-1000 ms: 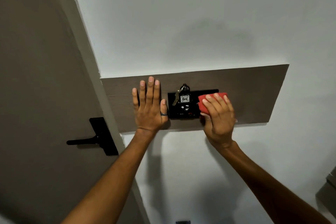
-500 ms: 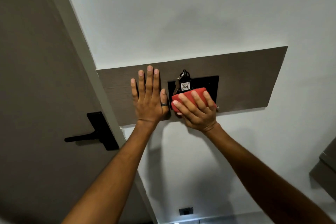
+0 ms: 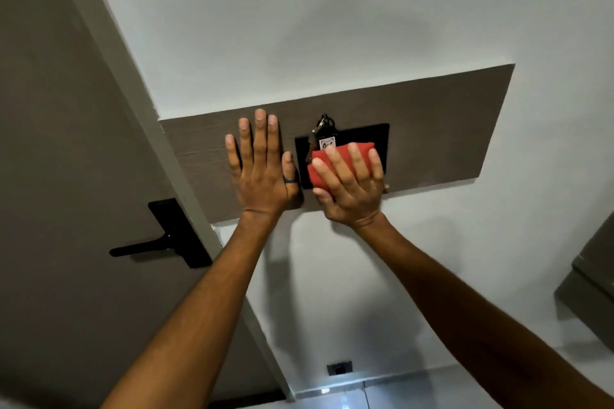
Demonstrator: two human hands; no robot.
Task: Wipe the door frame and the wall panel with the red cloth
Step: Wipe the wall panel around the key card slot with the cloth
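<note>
Two hands are up on the wall panel (image 3: 432, 129), a brown wood-grain strip fixed to the white wall (image 3: 332, 26) just right of the door frame (image 3: 133, 83).

Left hand (image 3: 262, 173): flat, fingers spread and straight, palm pressed on the panel's left part. Grip apart, holding nothing. Ring on the thumb. Judged to be bracing only.

Right hand (image 3: 352, 189): fingers laid over the red cloth (image 3: 335, 159), thumb tucked under its lower left edge, so the grip is clamped on the folded cloth. Cloth is pressed against the black switch plate (image 3: 378, 136) set in the middle of the panel. Just above the cloth, touching or nearly so, hangs a key ring with a white tag (image 3: 327, 143); tag writing partly covered.

Door (image 3: 50, 176) at left, black lever handle (image 3: 166, 236) on it, nothing touching either.

Progress, as judged: wiping is at the panel's centre, over the plate. No dust, streaks or wet marks are visible anywhere, so which parts are already clean cannot be told. Right stretch of the panel lies bare beyond the cloth; patch under the left palm is covered. Door frame shows no contact now; whether it is done cannot be told. Task reads as mid-way at best.
</note>
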